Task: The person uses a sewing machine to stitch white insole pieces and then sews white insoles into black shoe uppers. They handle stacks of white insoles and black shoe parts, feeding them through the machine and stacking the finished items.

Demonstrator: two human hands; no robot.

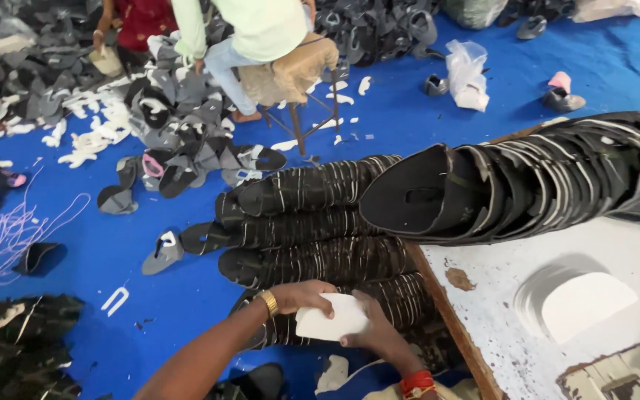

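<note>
Right hand: seen nearest the camera at six o'clock, a red band at the wrist; the fingers are pressed against the lower right edge of a white piece, thumb on top.
Left hand: a gold-coloured watch is worn at the wrist; the fingers are curled over the upper left edge of the same piece, pinching it.
White piece: a small stack of flat, pale, rounded cut-outs, smooth and unmarked, is held between both hands just below the frame's centre, over the dark stacks.
Dark stacks on the floor: four long rows of nested black shoe uppers with pale edge lines are laid side by side at the centre, just above the hands.
Table: a worn white top with a wooden edge is seen at four o'clock; a fanned pile of white cut-outs rests on it.
Stack on the table: a long curved row of nested black uppers is stretched toward three o'clock.
Blue floor sheet: loose grey and black pieces are scattered toward ten o'clock.
Another person: seated on a stool at twelve o'clock, in a pale green top.
</note>
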